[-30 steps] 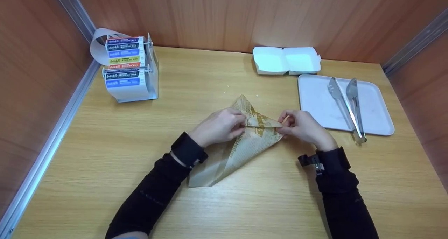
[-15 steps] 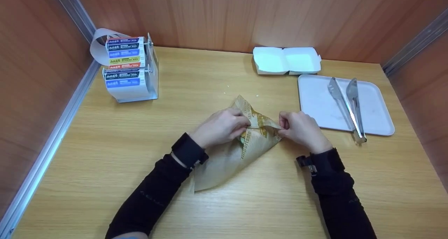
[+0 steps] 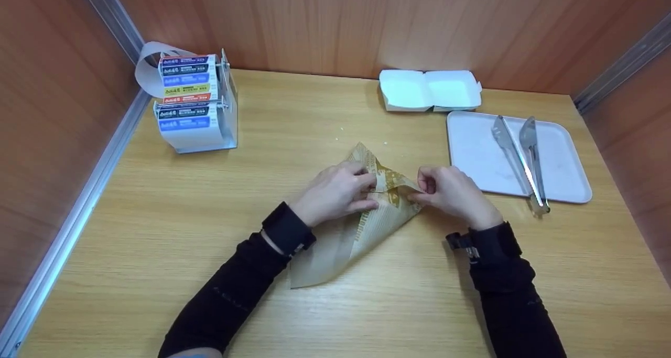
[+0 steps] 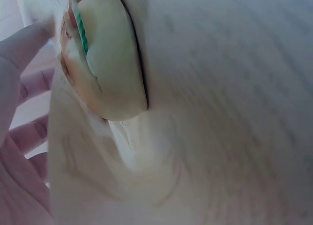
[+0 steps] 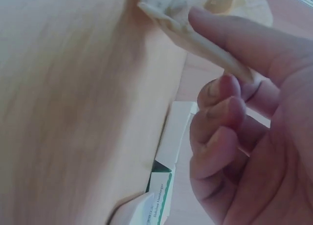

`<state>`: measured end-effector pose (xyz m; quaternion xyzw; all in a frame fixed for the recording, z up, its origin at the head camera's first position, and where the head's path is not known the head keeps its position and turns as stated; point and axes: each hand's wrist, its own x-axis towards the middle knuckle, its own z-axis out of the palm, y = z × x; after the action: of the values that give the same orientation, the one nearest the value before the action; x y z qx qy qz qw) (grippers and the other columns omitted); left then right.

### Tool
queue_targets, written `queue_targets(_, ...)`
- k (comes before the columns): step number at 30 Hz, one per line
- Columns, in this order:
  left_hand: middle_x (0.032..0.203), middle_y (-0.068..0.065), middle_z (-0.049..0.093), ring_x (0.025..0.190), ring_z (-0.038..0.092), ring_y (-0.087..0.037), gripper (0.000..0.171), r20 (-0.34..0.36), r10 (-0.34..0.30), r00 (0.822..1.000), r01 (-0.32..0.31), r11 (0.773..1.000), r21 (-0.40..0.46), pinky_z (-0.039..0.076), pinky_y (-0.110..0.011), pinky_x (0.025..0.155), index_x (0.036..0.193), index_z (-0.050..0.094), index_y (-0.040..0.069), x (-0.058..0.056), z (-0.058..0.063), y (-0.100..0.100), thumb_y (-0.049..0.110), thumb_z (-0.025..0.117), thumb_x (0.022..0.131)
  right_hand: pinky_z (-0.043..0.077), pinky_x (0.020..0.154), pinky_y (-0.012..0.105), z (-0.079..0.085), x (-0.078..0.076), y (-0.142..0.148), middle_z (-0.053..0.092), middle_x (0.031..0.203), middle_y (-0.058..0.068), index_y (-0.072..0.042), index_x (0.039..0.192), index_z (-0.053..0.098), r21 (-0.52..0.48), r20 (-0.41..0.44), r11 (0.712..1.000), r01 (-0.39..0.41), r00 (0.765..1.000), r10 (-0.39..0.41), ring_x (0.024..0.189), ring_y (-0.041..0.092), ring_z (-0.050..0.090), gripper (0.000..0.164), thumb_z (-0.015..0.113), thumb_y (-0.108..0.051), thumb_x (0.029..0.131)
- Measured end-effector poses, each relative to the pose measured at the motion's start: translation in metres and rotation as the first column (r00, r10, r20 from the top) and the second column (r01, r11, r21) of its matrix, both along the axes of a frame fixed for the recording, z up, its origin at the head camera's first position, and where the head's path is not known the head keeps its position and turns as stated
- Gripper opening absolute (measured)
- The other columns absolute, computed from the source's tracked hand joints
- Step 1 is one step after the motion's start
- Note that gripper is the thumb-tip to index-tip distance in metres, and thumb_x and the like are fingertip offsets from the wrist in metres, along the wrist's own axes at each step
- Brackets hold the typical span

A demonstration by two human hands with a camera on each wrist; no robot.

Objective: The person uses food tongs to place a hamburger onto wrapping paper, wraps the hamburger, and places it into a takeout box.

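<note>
Burger wrap looks partway — paper folded over one side, tail end loose.
Burger [image 4: 115, 58] sits inside the printed wrapping paper [image 3: 369, 232] mid-table; left wrist view shows its bun and a green layer exposed on the open side. Right hand [image 3: 453, 193] pinches the paper's right corner, thumb against bent fingers. Left hand [image 3: 335, 193] bends over the fold, thumb and forefinger apart — fingertips hidden, can't tell if it grips. Done, as I read it: first folds. Left: exposed side and loose near end. Hamburger carton [image 3: 430, 90] stands open at the back, beside the tray.
</note>
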<state>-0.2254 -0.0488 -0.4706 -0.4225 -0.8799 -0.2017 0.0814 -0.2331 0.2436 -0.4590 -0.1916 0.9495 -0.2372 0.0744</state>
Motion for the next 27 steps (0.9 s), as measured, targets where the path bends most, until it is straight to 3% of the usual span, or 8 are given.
queue_targets(7, 0.113, -0.009, 0.069, 0.093, 0.067, -0.025, 0.038, -0.037, -0.009, 0.999, 0.009, 1.0, -0.015, 0.061, -0.04, 0.076, 0.123, 0.073, 0.016, 0.0, -0.001, 0.001, 0.046, 0.074, 0.1, 0.042, 0.062, 0.026, 0.008, 0.002, 0.005, 0.062, 0.075, -0.003, -0.016, 0.083, 0.06, -0.075, 0.084, 0.997, 0.002, 0.996, 0.004, 0.069, 0.014, 0.057, 0.032, 0.09, -0.023, 0.088)
queue_targets(15, 0.115, -0.009, 0.071, 0.097, 0.067, -0.024, 0.041, 0.013, -0.001, 1.0, 0.002, 0.998, -0.063, 0.06, -0.039, 0.082, 0.133, 0.077, 0.02, 0.0, 0.0, 0.002, 0.046, 0.072, 0.101, 0.043, 0.064, 0.029, 0.008, 0.0, 0.007, 0.06, 0.07, -0.003, -0.014, 0.073, 0.057, -0.014, 0.091, 1.0, -0.002, 0.996, 0.003, 0.067, 0.016, 0.054, 0.036, 0.091, -0.013, 0.085)
queue_targets(23, 0.116, -0.011, 0.069, 0.096, 0.067, -0.025, 0.041, 0.024, -0.012, 1.0, 0.013, 0.999, -0.051, 0.061, -0.038, 0.082, 0.134, 0.075, 0.017, 0.001, 0.0, 0.001, 0.043, 0.072, 0.101, 0.044, 0.063, 0.024, 0.013, 0.005, 0.006, 0.066, 0.07, -0.006, -0.015, 0.073, 0.067, 0.003, 0.184, 1.0, -0.01, 0.983, 0.009, 0.067, 0.012, 0.057, 0.03, 0.095, -0.02, 0.081)
queue_targets(25, 0.117, -0.012, 0.069, 0.096, 0.067, -0.025, 0.041, 0.029, -0.021, 0.999, 0.022, 0.999, -0.041, 0.061, -0.038, 0.083, 0.133, 0.075, 0.016, 0.001, 0.0, 0.001, 0.042, 0.073, 0.102, 0.046, 0.063, 0.025, 0.02, 0.01, 0.003, 0.069, 0.071, -0.005, -0.015, 0.075, 0.072, -0.005, 0.146, 1.0, -0.007, 0.989, 0.008, 0.067, 0.013, 0.059, 0.025, 0.093, -0.024, 0.084)
queue_targets(27, 0.117, -0.012, 0.069, 0.096, 0.067, -0.025, 0.04, 0.03, -0.025, 0.999, 0.026, 0.999, -0.036, 0.061, -0.038, 0.084, 0.133, 0.076, 0.016, 0.001, 0.0, 0.0, 0.041, 0.073, 0.102, 0.052, 0.068, 0.03, 0.026, 0.014, -0.004, 0.075, 0.078, -0.002, -0.014, 0.081, 0.078, -0.029, 0.047, 0.999, -0.026, 0.999, 0.027, 0.071, 0.017, 0.066, 0.018, 0.09, -0.026, 0.089)
